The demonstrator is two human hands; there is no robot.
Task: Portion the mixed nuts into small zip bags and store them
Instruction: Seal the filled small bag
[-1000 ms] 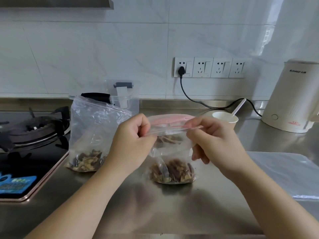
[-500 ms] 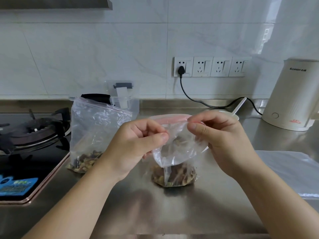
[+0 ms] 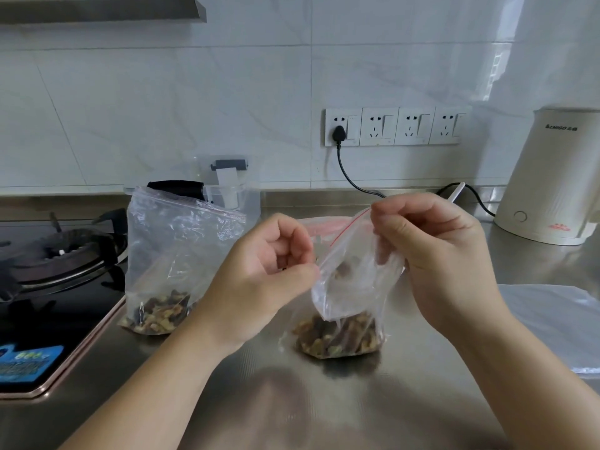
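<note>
While the left hand (image 3: 259, 271) and right hand (image 3: 431, 254) are pinching its strip, the small bag (image 3: 344, 306) is now tilting over on the counter (image 3: 324, 401), apparently sealed and nearly storable; the big bag (image 3: 168, 264) is standing just left.

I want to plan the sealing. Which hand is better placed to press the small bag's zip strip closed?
Probably the left. The right hand already pinches the upper end of the small zip bag, while the left hand pinches its lower end, free to slide along.

Clear zip bag (image 3: 354, 280) with red seal line, brown nuts (image 3: 337, 336), cream kettle (image 3: 552, 177), black cord (image 3: 349, 177)
</note>
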